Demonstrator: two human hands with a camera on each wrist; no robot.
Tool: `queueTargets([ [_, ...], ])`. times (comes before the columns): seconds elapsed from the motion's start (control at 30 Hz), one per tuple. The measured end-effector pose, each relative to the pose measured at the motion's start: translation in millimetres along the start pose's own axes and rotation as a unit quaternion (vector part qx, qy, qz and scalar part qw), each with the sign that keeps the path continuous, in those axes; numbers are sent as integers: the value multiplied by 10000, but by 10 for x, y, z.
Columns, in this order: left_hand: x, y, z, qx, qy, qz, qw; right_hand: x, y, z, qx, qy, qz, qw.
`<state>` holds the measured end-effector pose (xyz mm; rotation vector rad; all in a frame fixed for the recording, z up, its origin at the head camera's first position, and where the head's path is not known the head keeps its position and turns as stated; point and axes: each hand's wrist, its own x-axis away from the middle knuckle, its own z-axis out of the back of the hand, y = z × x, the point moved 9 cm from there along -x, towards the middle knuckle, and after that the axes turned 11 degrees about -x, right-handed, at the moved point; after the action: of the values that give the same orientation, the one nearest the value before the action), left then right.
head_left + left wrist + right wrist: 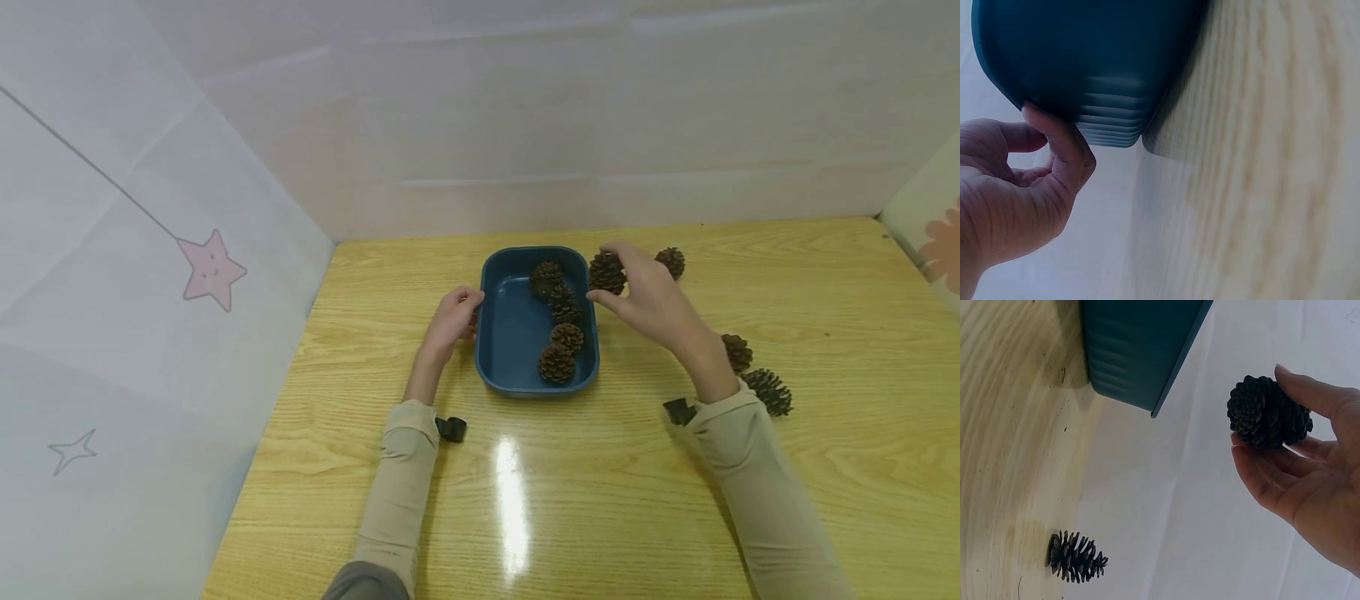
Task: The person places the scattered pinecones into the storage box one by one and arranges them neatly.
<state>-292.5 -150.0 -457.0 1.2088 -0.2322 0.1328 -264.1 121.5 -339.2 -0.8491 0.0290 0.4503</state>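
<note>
A dark blue plastic bin point(514, 342) stands on the wooden table with several brown pine cones point(557, 363) along its right side. My left hand point(450, 318) holds the bin's left edge; in the left wrist view its bent fingers point(1067, 147) meet the rim. My right hand point(651, 296) pinches a pine cone point(1266, 414) between thumb and fingers, raised just outside the bin's right rim. Behind that hand, another pine cone point(671, 262) lies on the table. The bin's inside is hidden in both wrist views.
Two more pine cones, one brown point(737, 353) and one darker point(768, 392), lie beside my right forearm, partly covered by it. A pale sheeted wall point(480, 125) rises behind the table point(600, 483). Black straps point(452, 429) show at both wrists.
</note>
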Motion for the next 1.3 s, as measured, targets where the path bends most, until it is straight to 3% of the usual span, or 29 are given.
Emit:
queueTargets([
  [0.83, 13, 7, -7, 101, 22, 14, 9999, -21, -159, -298, 93, -469, 457, 9978],
  [1.3, 15, 5, -2, 119, 3, 26, 9999, -9, -181, -468, 48, -840, 284, 9961],
])
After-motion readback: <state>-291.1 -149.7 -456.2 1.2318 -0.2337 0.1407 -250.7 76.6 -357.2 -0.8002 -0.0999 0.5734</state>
